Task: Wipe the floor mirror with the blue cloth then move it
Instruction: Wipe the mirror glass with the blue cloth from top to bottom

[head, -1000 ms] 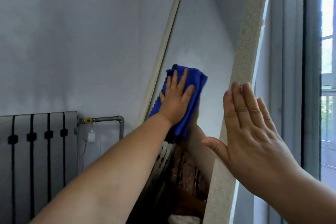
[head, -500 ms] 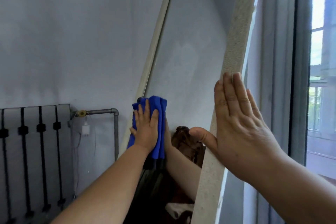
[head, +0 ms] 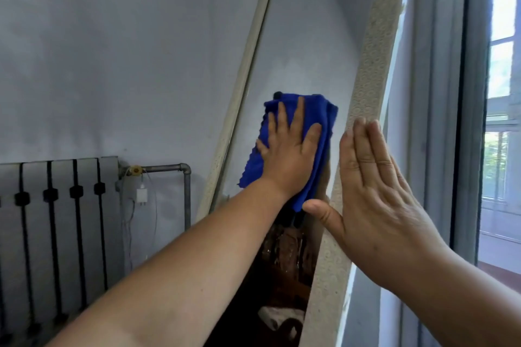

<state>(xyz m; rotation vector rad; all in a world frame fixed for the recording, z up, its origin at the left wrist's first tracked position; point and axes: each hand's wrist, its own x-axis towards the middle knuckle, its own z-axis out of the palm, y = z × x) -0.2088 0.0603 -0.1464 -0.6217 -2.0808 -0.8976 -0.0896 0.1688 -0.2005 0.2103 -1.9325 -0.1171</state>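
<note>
The left hand [head: 287,155] presses the cloth [head: 318,132] flat on the mirror [head: 310,45], fingers spread, to wipe; the right hand [head: 375,197], open-palmed with no grip, braces the frame [head: 372,45], likely steadying the lean.

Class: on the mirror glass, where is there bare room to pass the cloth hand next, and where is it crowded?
Free: the glass above the blue cloth, between the two sides of the mirror frame. Crowded: lower right, where the left hand pressing the cloth nearly meets the right hand flat on the frame.
</note>
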